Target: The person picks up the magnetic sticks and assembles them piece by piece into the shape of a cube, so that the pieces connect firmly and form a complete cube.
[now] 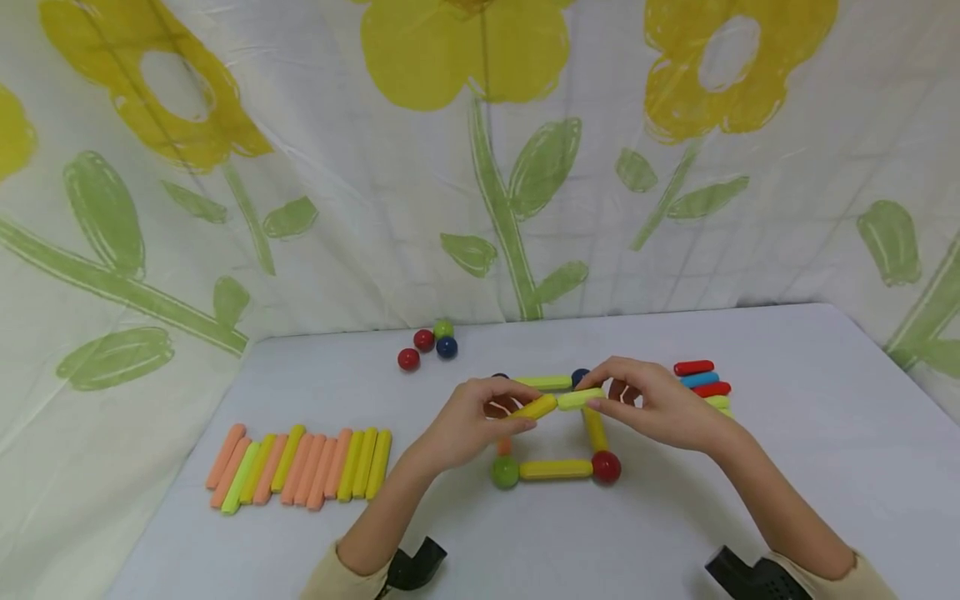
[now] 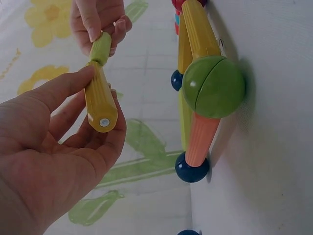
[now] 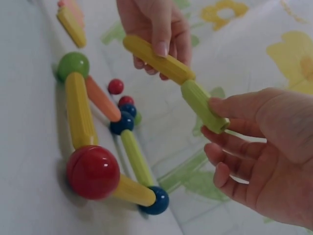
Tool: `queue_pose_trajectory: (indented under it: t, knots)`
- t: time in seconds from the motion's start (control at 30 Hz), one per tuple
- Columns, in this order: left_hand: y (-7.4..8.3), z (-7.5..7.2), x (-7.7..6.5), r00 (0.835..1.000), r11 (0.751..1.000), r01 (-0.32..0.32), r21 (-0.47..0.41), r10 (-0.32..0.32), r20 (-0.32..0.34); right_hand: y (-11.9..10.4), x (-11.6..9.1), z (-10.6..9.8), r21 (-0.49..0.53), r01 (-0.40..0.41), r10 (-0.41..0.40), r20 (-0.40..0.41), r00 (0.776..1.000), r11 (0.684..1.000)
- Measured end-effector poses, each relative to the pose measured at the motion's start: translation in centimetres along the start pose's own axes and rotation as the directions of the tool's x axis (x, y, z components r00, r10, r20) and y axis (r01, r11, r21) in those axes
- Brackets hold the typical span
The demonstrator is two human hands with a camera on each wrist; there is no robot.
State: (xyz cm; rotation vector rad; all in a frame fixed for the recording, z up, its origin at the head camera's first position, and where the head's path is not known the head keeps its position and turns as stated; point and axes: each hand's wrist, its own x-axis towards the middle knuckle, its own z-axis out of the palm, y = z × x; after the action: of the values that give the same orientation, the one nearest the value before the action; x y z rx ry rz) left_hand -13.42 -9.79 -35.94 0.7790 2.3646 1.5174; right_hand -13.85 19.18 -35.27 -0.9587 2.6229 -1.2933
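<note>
My left hand pinches a yellow magnetic rod between thumb and fingers; a round metal magnet shows in its near end. In my right hand a light green magnetic rod is pinched by the thumb and fingers. The two rods touch end to end at a slight angle, held above the table. Below them lies a four-sided frame: a green ball, a red ball and two dark blue balls, joined by yellow rods, a light green rod and an orange rod.
A row of orange, yellow and green rods lies at the left of the white table. Several loose balls sit near the back edge. Red, blue and green rods lie beyond my right hand. A flower-painted cloth hangs behind.
</note>
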Motion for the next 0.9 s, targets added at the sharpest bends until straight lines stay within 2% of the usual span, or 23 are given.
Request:
queue_pose_trajectory:
  t: [0.27,0.4,0.67,0.77,0.9]
  knots:
    - [0.0,0.2,0.1,1.0,1.0,0.006,-0.014,-0.005,0.018,0.1,0.4,0.2,-0.005,-0.086,0.086,-0.057,0.995,0.996]
    - [0.1,0.3,0.0,1.0,1.0,0.009,-0.02,-0.009,0.024,0.2,0.6,0.7,0.012,-0.085,0.085,-0.008,0.996,0.996]
    - [0.0,0.3,-0.2,1.0,1.0,-0.007,-0.002,0.007,-0.022,0.1,0.7,1.3,0.038,-0.029,0.023,0.136,0.99,0.999]
    - [0.0,0.2,-0.2,0.999,1.0,-0.01,-0.002,0.01,-0.045,-0.1,0.6,1.3,0.011,-0.035,0.033,0.146,0.989,0.999]
    - [0.2,0.2,-0.3,0.997,1.0,-0.003,-0.017,0.001,-0.079,-0.1,0.4,1.4,0.011,-0.047,0.046,0.119,0.992,0.999]
